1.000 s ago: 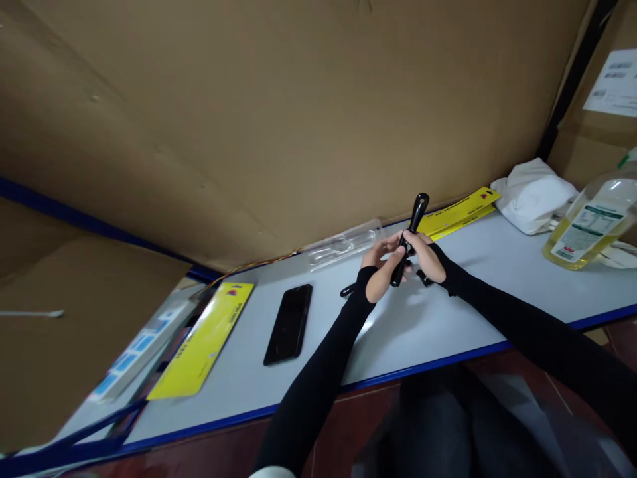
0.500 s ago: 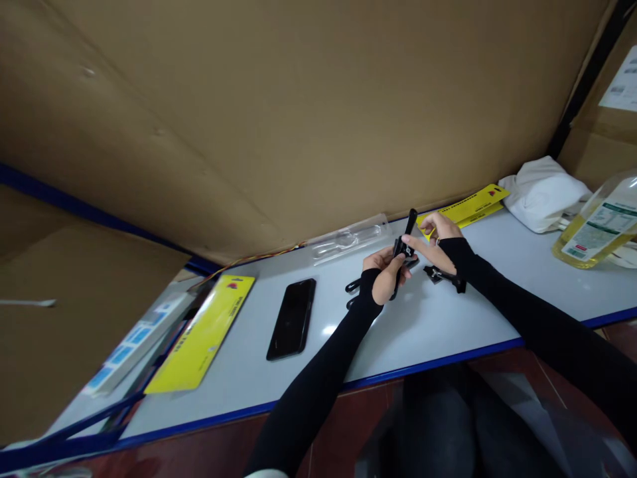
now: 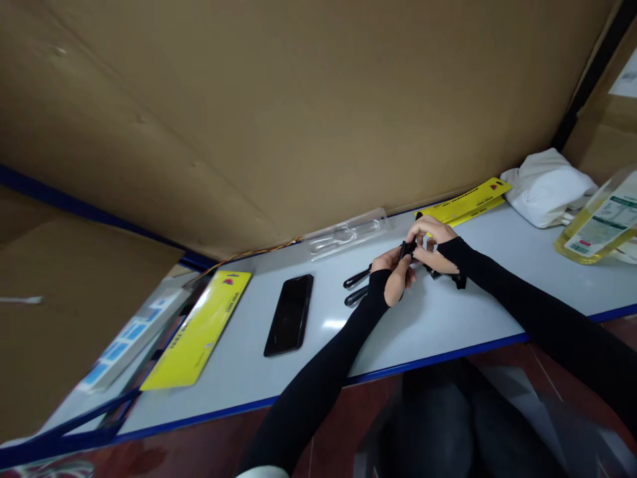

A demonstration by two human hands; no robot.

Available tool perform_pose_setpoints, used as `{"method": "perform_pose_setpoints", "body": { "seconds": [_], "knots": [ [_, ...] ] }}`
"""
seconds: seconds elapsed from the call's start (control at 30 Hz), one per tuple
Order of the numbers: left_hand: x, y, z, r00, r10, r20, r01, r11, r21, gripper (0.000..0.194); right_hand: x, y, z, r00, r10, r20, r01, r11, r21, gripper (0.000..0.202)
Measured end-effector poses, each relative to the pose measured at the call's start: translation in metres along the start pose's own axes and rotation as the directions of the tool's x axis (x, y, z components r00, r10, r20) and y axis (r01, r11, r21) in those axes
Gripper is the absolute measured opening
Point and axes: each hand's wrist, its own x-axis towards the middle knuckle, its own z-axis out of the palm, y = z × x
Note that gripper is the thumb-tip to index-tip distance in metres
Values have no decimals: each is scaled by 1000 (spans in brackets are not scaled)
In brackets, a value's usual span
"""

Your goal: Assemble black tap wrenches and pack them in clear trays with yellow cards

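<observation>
My left hand (image 3: 393, 273) is closed round a small black tool (image 3: 407, 250) above the table. My right hand (image 3: 432, 240) has its fingers bent together on the upper part of the same tool, whose dark tip shows behind them. Two black handles (image 3: 356, 296) lie on the table just left of my left hand. Another black metal part (image 3: 458, 281) rests beneath my right wrist, partly hidden by it. What exactly the tool is cannot be made out between the fingers.
A black phone (image 3: 289, 315) and a yellow card (image 3: 199, 332) lie to the left. Behind the hands are a clear plastic tray (image 3: 346, 234) and another yellow card (image 3: 465, 202). A white bag (image 3: 547, 187) and a bottle of yellow liquid (image 3: 597, 222) stand at the right.
The fingers of my right hand have closed in on the black tool and now cover more of it. The two black handles show more fully beside my left hand.
</observation>
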Motion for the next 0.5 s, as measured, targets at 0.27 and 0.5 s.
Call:
{"method": "perform_pose_setpoints", "body": {
  "seconds": [0.27, 0.5],
  "knots": [
    [-1, 9, -2, 999, 36, -25, -36, 999, 4, 43, -3, -4, 1, 997, 64, 48, -63, 998, -19, 13],
    [0, 7, 0, 996, 51, -70, -53, 998, -19, 42, -3, -8, 2, 994, 109, 5, -109, 993, 41, 9]
  ]
}}
